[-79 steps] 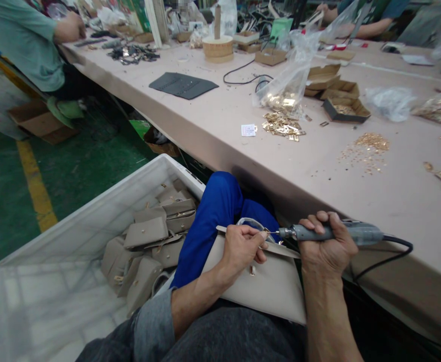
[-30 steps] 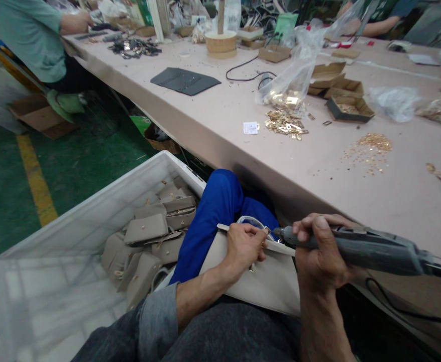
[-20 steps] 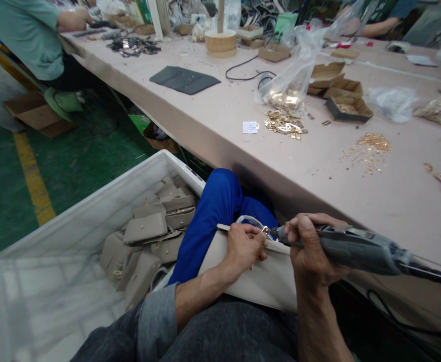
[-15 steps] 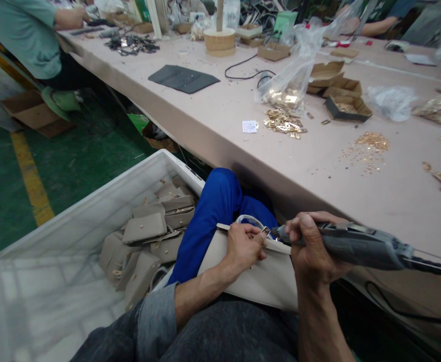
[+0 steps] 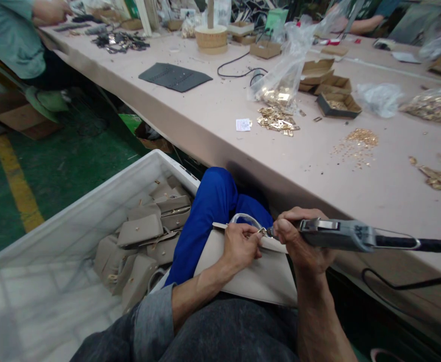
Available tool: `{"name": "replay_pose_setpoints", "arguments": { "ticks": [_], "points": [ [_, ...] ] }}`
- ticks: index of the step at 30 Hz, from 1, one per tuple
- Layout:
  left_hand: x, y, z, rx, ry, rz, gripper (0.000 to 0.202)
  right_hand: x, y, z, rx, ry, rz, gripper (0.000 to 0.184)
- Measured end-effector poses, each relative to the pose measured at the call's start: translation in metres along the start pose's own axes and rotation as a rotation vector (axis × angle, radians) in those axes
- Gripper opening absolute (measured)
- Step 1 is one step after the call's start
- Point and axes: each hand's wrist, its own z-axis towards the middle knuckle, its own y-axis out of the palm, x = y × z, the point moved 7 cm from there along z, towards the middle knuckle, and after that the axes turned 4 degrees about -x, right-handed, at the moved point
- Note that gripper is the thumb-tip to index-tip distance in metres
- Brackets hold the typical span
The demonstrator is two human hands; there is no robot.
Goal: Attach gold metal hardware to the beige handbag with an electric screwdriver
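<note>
Beige bag [image 5: 261,284] on the lap [image 5: 201,221], and the left hand [image 5: 239,247] pinches a metal fitting [image 5: 262,231] by its upper edge, apparently steadying it for the grey power tool [image 5: 337,234] the right hand [image 5: 299,244] grips!

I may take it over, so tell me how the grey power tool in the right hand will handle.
The grey power tool is probably rigid, given its hard-looking casing. The black cord at its back end may tug. Pushed forward, the tool could jostle the metal piece near its tip.
</note>
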Motion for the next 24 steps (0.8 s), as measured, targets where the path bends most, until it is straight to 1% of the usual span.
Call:
{"name": "replay_pose_setpoints", "arguments": {
  "ticks": [2, 4, 6, 9, 11, 13, 17, 20, 22, 24],
  "points": [
    [0.002, 0.000, 0.000, -0.010, 0.007, 0.015, 0.018, 0.003, 0.001, 0.002, -0.097, -0.004, -0.066, 0.027],
    [0.004, 0.000, 0.000, -0.020, 0.015, 0.045, 0.024, 0.000, 0.004, 0.002, -0.165, -0.057, -0.131, 0.024],
    [0.006, 0.000, -0.001, -0.016, 0.029, 0.081, 0.032, -0.005, 0.010, 0.001, -0.208, -0.106, -0.171, 0.020],
    [0.005, 0.000, -0.001, -0.021, 0.022, 0.109, 0.047, -0.015, 0.017, 0.001, -0.220, -0.168, -0.180, 0.018],
    [0.004, 0.001, 0.002, -0.027, 0.030, 0.118, 0.051, -0.018, 0.017, 0.003, -0.185, -0.195, -0.152, 0.019],
    [0.003, 0.001, 0.004, -0.024, 0.052, 0.120, 0.051, -0.017, 0.014, 0.005, -0.131, -0.192, -0.115, 0.018],
    [-0.002, 0.001, 0.004, 0.005, 0.045, 0.112, 0.051, 0.001, 0.003, 0.004, 0.066, -0.061, 0.015, 0.022],
    [-0.006, 0.002, 0.006, 0.014, 0.048, 0.099, 0.056, 0.010, -0.001, -0.001, 0.196, 0.000, 0.029, 0.025],
    [-0.007, 0.003, 0.009, 0.005, 0.040, 0.105, 0.059, 0.009, -0.003, -0.003, 0.214, 0.000, 0.022, 0.025],
    [-0.006, 0.003, 0.012, 0.004, 0.035, 0.118, 0.061, 0.001, -0.002, 0.000, 0.146, -0.038, 0.034, 0.025]
  ]
}}
